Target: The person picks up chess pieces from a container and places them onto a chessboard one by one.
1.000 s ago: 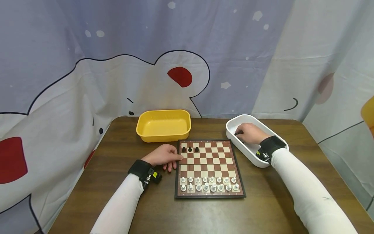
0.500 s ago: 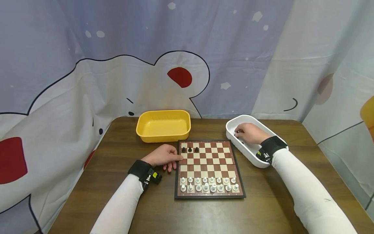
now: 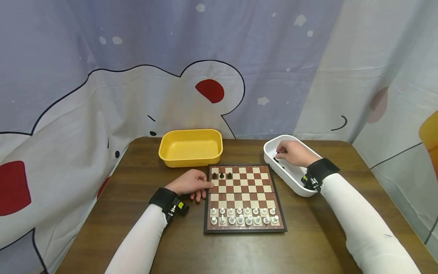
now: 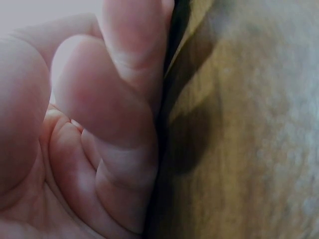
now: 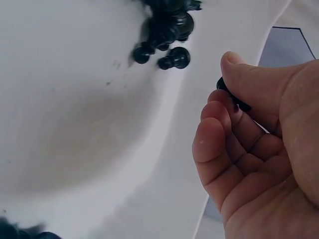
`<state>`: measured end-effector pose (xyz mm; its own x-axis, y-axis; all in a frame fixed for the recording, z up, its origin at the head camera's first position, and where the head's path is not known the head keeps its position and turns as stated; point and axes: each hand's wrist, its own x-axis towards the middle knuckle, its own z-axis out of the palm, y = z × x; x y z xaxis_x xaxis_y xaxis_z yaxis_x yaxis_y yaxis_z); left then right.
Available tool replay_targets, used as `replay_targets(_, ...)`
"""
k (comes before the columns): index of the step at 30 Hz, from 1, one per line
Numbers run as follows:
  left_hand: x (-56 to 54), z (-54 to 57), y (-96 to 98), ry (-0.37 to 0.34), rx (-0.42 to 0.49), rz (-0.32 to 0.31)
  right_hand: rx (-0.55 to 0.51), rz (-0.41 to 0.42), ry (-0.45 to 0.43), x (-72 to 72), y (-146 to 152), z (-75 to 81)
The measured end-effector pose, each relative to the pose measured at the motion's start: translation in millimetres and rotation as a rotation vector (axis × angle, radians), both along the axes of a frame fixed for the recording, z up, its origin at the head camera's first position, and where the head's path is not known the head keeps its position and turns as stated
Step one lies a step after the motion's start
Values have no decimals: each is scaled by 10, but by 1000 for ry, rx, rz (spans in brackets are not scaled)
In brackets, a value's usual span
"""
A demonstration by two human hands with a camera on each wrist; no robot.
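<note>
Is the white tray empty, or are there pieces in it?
Not empty: the right wrist view shows black pieces lying inside the white tray.

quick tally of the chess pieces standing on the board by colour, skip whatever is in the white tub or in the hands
White pieces: 16
Black pieces: 3
Total on the board: 19

Here, from the smooth chessboard: shiny yellow plastic tub at ten o'clock, white plastic tray at two, glossy black pieces inside, wood-grain table gleaming at six!
</note>
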<state>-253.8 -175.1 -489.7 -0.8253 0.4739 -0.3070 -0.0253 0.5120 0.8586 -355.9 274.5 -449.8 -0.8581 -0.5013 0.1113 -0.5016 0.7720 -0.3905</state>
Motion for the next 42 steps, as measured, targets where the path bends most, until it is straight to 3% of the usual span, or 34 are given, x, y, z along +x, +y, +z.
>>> replay_targets(17, -7, -18, -7, -2, -11, -4, 4, 44, 58, 91, -203, 247)
replay_targets(25, -9, -21, -14, -1, -9, -9, 18, 143, 88, 213, -429, 360)
replay_targets(31, -10, -27, -13, -1, -8, -6, 0, 198, 56, 334, -631, 437)
replay_targets(42, 3, -6, -11, -5, -5, -1, 3, 336, 78, 491, -978, 413)
